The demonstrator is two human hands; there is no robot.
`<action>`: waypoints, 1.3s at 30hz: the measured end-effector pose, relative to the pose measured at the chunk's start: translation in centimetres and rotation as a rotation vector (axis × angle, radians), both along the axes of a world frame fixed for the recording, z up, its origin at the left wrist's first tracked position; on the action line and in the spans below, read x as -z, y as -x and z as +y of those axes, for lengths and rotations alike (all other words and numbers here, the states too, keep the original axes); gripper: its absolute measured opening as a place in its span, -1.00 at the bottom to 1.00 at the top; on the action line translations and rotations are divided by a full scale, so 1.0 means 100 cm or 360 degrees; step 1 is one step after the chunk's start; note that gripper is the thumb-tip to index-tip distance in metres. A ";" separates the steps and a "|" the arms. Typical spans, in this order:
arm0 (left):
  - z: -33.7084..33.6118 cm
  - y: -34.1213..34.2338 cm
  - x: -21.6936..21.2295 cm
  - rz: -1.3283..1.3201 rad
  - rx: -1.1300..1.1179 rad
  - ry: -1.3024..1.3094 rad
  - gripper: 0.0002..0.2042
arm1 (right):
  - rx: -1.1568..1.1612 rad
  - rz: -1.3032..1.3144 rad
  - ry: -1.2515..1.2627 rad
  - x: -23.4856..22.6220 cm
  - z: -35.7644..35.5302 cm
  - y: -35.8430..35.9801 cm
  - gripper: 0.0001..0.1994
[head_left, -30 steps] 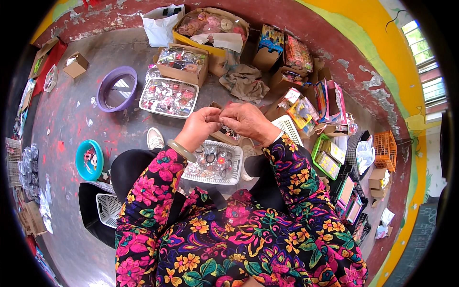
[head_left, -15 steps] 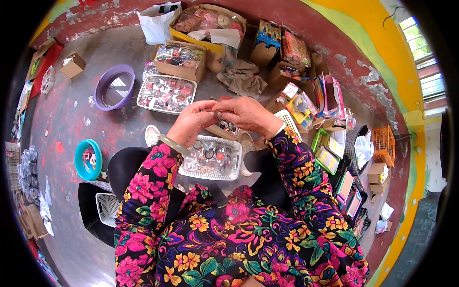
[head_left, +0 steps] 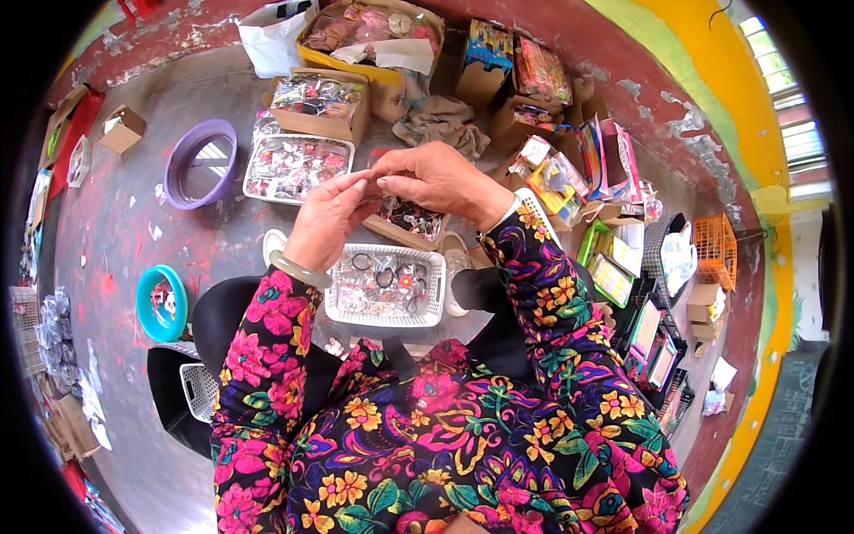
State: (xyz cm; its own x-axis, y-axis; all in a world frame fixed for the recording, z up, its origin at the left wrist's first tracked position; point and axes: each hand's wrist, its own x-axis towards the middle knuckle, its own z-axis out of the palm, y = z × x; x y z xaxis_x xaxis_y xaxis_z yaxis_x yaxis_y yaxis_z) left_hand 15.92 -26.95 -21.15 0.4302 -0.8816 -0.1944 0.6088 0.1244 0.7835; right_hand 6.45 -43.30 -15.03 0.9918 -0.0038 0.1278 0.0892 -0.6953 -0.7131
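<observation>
Both hands meet above the lap: the left hand [head_left: 325,218] and right hand [head_left: 436,178] pinch, fingertip to fingertip, a tiny item too small to identify, each grip narrow. Just below, on the knees, sits a white basket [head_left: 342,307] of small dark rings and trinkets. Far left on the floor lie a clear tray [head_left: 258,165] of colourful pieces, a purple hoop basket [head_left: 178,165] and a teal bowl [head_left: 147,303]. Cardboard boxes [head_left: 356,111] of packaged goods crowd the far side.

Both hands [head_left: 391,200] together above white basket [head_left: 384,287]
</observation>
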 end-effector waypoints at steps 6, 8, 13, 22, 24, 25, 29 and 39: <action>0.010 -0.007 -0.004 -0.0043 -0.0149 0.0012 -0.72 | 0.0495 -0.0079 -0.1010 0.002 -0.024 -0.011 -0.80; 0.008 -0.005 -0.011 -0.0032 -0.0149 0.0046 -0.71 | 0.0626 0.0046 -0.1064 0.033 -0.050 -0.008 -0.80; 0.011 -0.004 -0.023 -0.0035 -0.0219 0.0007 -0.71 | 0.0616 0.0589 0.0087 0.192 -0.078 0.002 -0.81; 0.019 0.000 -0.032 -0.0008 -0.0290 -0.0046 -0.71 | 0.0766 0.1138 0.0346 0.299 -0.053 0.028 -0.62; 0.020 0.000 -0.032 -0.0008 -0.0305 -0.0074 -0.71 | 0.0890 0.1211 0.0332 0.297 -0.047 0.022 -0.59; 0.020 0.000 -0.033 -0.0004 -0.0299 -0.0081 -0.71 | 0.0874 0.1199 0.0411 0.300 -0.047 0.021 -0.61; 0.018 0.001 -0.032 0.0038 -0.0282 -0.0079 -0.71 | 0.0788 0.1187 0.0687 0.308 -0.044 0.021 -0.68; 0.018 -0.005 -0.028 0.0023 -0.0257 -0.0092 -0.72 | 0.0983 0.0964 0.0395 0.255 -0.044 0.016 -0.70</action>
State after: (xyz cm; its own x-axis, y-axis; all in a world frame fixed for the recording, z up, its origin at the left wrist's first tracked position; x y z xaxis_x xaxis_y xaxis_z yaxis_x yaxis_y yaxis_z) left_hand 16.44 -25.18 -18.34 0.5623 -0.7883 -0.2499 0.5957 0.1766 0.7835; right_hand 4.81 -47.67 -40.54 0.7198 -0.6004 -0.3483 -0.6939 -0.6350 -0.3395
